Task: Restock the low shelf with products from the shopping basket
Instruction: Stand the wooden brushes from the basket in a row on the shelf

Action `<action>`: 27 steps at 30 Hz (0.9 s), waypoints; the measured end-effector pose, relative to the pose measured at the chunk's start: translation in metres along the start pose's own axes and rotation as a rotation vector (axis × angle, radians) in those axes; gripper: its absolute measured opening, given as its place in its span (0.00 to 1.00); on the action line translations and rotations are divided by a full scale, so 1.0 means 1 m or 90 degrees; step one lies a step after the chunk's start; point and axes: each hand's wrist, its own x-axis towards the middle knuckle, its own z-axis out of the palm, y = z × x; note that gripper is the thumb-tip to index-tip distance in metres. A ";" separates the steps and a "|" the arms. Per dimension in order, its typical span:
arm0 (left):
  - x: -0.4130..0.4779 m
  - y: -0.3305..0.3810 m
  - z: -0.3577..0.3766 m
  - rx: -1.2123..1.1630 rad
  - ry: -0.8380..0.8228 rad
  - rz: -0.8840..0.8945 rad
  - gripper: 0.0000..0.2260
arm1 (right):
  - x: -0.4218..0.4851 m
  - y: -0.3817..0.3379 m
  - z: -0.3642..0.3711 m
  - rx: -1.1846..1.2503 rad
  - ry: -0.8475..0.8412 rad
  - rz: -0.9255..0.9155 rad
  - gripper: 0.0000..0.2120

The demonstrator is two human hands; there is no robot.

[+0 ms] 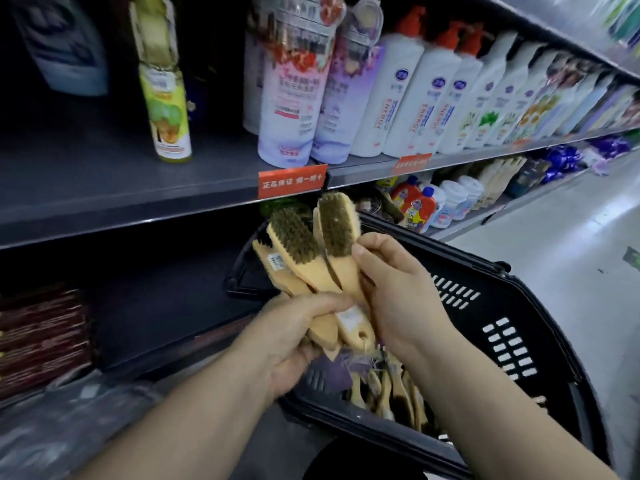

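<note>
- I am holding a bunch of wooden-handled brushes (313,261) in both hands, above the near-left end of the black shopping basket (502,327).
- My left hand (291,337) is gripping the bunch low down, fingers curled tight round the handle ends; a white label is showing just beside my fingertips.
- My right hand (398,292) is gripping the same bunch higher up, thumb pressing on the front of a handle just below the bristles, the other fingers wrapping round behind, out of sight.
- The brush heads are fanning up and left, brownish bristles facing me, tips reaching almost to the red price tag (292,180) on the upper shelf edge (104,199).
- More brushes (391,393) are lying in the bottom of the basket, beneath my wrists, handles jumbled.
- The low shelf (166,317) is sitting dark to the left of the basket; dark red packs (38,341) are stacked at its far left end.
- Above, white pump bottles (398,98) are standing in a row running right, with a green spray can (166,109) standing apart to their left.
- Pale aisle floor (571,244) is showing to the right.
</note>
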 end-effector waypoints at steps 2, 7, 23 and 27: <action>-0.017 0.005 -0.023 -0.026 -0.005 -0.007 0.13 | -0.011 0.009 0.022 -0.060 -0.049 -0.008 0.06; -0.049 0.014 -0.092 -0.012 0.073 0.005 0.14 | -0.030 0.042 0.076 -0.092 -0.108 0.070 0.11; -0.050 0.014 -0.270 -0.052 0.335 0.042 0.11 | 0.038 0.176 0.209 -0.339 -0.187 0.330 0.11; -0.041 0.009 -0.312 -0.070 0.405 -0.012 0.09 | 0.068 0.224 0.229 -0.225 -0.152 0.358 0.16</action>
